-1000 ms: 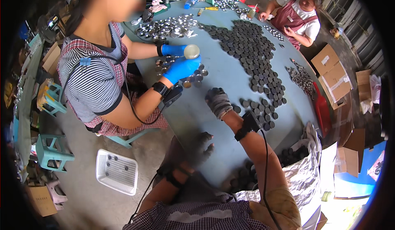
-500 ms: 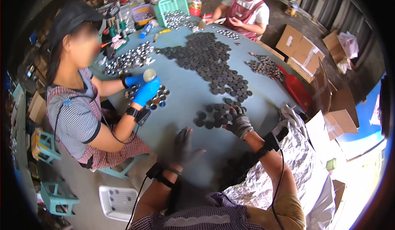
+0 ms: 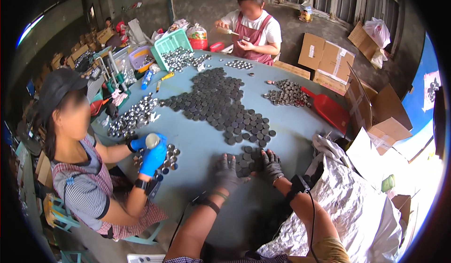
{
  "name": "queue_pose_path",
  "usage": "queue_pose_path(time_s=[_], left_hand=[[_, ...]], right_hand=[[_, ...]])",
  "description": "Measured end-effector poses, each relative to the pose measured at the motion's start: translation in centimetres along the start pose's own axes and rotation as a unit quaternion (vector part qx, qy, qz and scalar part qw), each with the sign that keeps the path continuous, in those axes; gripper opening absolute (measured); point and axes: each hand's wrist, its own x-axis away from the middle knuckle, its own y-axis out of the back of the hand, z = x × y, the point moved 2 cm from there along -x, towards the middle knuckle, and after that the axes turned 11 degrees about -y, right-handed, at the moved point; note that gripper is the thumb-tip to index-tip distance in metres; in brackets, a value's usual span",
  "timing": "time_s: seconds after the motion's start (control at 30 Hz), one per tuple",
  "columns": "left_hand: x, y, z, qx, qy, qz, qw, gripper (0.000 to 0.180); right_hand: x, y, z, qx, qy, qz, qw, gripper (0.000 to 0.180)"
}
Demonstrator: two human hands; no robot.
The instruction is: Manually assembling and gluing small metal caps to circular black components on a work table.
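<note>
My left hand point(image 3: 226, 172) and my right hand point(image 3: 271, 166) wear dark gloves that leave the fingertips bare. They lie on the blue-grey table point(image 3: 197, 143) at either side of a small cluster of dark round discs point(image 3: 244, 162). Both hands have their fingers stretched forward and touch the cluster's edges, with the thumbs low at its near side. Some discs are partly covered by the hands. Just beyond spreads a large group of the same dark discs point(image 3: 221, 98), mostly lying flat in one layer.
At left a co-worker in blue gloves point(image 3: 154, 157) holds a pale round-ended object. Across the table another person point(image 3: 253, 32) holds a small bottle. Shiny metal pieces point(image 3: 136, 117), a green basket point(image 3: 171, 44), a red dustpan point(image 3: 331, 110) and a silvery sack point(image 3: 329, 192) surround the discs.
My left hand has moved forward and right to the small disc cluster. The cluster is now gathered tightly between both hands. The view has tilted up, and the far person has raised a bottle.
</note>
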Motion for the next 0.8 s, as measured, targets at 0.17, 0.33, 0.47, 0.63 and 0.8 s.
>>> queue_pose_path(time_s=[0.17,0.33,0.47,0.63,0.8], left_hand=[[-5.4,-0.5,1.3,0.017,-0.012,-0.028,0.999,0.114],[-9.8,-0.4,3.1,0.003,-0.005,-0.027,1.000,0.113],[-12.6,-0.6,5.3,0.004,0.017,-0.030,0.999,0.113],[-15.6,-0.7,7.4,-0.036,0.046,-0.059,0.997,0.115],[-17.2,0.3,8.0,-0.022,0.105,-0.040,0.993,0.111]], right_hand=[[-4.9,-0.9,-0.6,0.008,-0.023,-0.022,0.999,0.112],[-9.4,-1.7,-0.5,0.007,-0.021,-0.008,1.000,0.112],[-12.7,-2.5,1.0,0.005,-0.001,-0.005,1.000,0.107],[-16.0,-3.3,2.3,-0.004,-0.006,-0.008,1.000,0.106],[-18.0,-3.2,2.9,-0.001,-0.014,-0.018,1.000,0.105]])
